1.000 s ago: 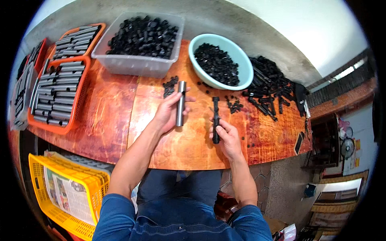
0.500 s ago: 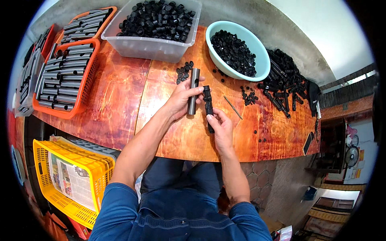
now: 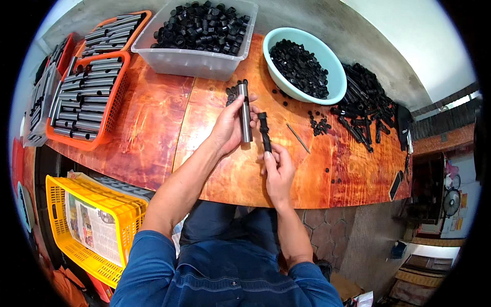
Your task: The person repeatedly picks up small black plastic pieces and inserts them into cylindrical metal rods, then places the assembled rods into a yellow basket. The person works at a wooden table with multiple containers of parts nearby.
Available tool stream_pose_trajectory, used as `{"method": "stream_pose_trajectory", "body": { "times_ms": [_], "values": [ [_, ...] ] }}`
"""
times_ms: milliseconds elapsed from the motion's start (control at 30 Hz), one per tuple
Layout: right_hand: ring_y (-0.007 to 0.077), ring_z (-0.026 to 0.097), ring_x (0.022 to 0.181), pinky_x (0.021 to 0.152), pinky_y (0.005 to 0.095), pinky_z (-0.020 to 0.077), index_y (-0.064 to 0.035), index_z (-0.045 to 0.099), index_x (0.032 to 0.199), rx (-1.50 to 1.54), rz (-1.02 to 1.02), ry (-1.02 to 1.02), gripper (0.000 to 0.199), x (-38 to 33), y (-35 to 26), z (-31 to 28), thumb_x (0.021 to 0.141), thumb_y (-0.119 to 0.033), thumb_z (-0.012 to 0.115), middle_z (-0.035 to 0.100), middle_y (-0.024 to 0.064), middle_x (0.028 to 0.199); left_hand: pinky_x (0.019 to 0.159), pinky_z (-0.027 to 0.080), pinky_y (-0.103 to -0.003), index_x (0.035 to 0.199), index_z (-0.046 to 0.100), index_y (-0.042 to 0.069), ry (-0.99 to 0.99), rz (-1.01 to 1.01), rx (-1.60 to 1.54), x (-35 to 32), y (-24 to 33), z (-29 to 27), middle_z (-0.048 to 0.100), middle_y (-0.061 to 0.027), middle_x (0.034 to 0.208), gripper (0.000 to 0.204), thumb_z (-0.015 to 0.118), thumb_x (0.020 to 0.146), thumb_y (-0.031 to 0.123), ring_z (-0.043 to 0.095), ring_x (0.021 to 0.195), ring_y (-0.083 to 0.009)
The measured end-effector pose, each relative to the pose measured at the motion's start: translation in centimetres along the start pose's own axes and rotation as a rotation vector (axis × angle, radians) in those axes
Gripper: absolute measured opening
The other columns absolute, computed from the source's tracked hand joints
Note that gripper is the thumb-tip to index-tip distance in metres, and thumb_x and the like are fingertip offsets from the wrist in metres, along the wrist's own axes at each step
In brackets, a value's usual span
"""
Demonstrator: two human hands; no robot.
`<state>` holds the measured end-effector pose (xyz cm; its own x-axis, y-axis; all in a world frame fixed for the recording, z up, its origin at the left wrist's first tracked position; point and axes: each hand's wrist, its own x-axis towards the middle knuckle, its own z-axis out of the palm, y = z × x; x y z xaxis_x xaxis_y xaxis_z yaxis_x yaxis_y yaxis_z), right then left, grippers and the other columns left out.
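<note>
My left hand [image 3: 229, 126] is wrapped round a grey metal tube [image 3: 245, 116], held nearly upright above the table, with a dark hole in its side near the top. Just to the right, a long black plastic part [image 3: 264, 132] with a notched outline stands nearly parallel to the tube. Its lower end is pinched in my right hand [image 3: 279, 171], and its upper end comes close to my left fingertips. A gap separates tube and part. Small black pieces [image 3: 232, 95] lie partly hidden behind the tube and my left hand.
Orange baskets of metal tubes [image 3: 97, 138] stand left on the wooden table [image 3: 153, 110]. At the back are a clear bin [image 3: 192, 64] of black caps and a light blue basin [image 3: 335, 77] of small black parts. A thin rod [image 3: 298, 138] and a black heap [image 3: 365, 97] lie right.
The black part has turned in my right hand and now shows a different side. My right hand has shifted slightly down its length. The tube has tilted a little and rolled in my left hand.
</note>
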<state>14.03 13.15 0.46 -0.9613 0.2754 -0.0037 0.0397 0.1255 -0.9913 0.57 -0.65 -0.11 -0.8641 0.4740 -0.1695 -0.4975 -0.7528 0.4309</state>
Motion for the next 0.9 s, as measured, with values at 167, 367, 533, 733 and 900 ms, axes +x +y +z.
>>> {"method": "stream_pose_trajectory", "body": {
  "times_ms": [167, 367, 533, 733, 900],
  "values": [
    [0.0155, 0.068, 0.079, 0.069, 0.0294, 0.0532, 0.0050, 0.057, 0.121, -0.220, -0.132, -0.004, 0.027, -3.9, -0.5, 0.1, 0.098, -0.008, 0.062, 0.072, 0.0146, 0.091, 0.067, 0.048, -0.028, 0.127, 0.057, 0.003, 0.037, 0.018, -0.263, 0.6, 0.5, -1.5, 0.060, -0.0098, 0.089, 0.047, 0.038, 0.108, 0.041, 0.056, 0.078, -0.0220],
    [0.0278, 0.075, 0.086, 0.072, 0.0354, 0.0569, 0.0035, 0.059, 0.119, -0.386, -0.254, -0.035, 0.027, -4.8, 0.0, 1.2, 0.095, -0.007, 0.064, 0.074, 0.0187, 0.096, 0.059, 0.045, -0.026, 0.121, 0.055, 0.004, 0.018, 0.161, -0.342, -0.1, 1.0, -1.8, 0.056, -0.0083, 0.087, 0.045, 0.036, 0.109, 0.043, 0.051, 0.074, -0.0190],
    [0.0301, 0.075, 0.083, 0.070, 0.0354, 0.0568, 0.0016, 0.060, 0.119, -0.414, -0.226, -0.051, 0.027, -3.8, -0.1, 1.9, 0.094, -0.009, 0.065, 0.073, 0.0198, 0.093, 0.060, 0.044, -0.027, 0.111, 0.054, 0.007, 0.095, 0.187, -0.336, 0.0, 0.8, -1.3, 0.055, -0.0079, 0.087, 0.043, 0.035, 0.109, 0.045, 0.050, 0.072, -0.0186],
    [0.0294, 0.075, 0.080, 0.068, 0.0360, 0.0565, 0.0015, 0.062, 0.116, -0.387, -0.183, -0.041, 0.025, -3.4, -0.6, 2.2, 0.094, -0.009, 0.066, 0.073, 0.0199, 0.091, 0.062, 0.045, -0.025, 0.115, 0.053, 0.006, 0.050, 0.219, -0.317, -0.2, 0.9, -1.3, 0.055, -0.0067, 0.089, 0.041, 0.037, 0.109, 0.043, 0.049, 0.072, -0.0158],
    [0.0289, 0.074, 0.079, 0.067, 0.0358, 0.0562, 0.0016, 0.063, 0.115, -0.395, -0.210, -0.035, 0.025, -3.4, -1.3, 2.1, 0.092, -0.007, 0.067, 0.073, 0.0194, 0.088, 0.061, 0.044, -0.025, 0.117, 0.053, 0.006, 0.027, 0.225, -0.300, -0.1, 1.0, -1.3, 0.055, -0.0060, 0.088, 0.042, 0.036, 0.109, 0.044, 0.048, 0.070, -0.0154]
  ]
}}
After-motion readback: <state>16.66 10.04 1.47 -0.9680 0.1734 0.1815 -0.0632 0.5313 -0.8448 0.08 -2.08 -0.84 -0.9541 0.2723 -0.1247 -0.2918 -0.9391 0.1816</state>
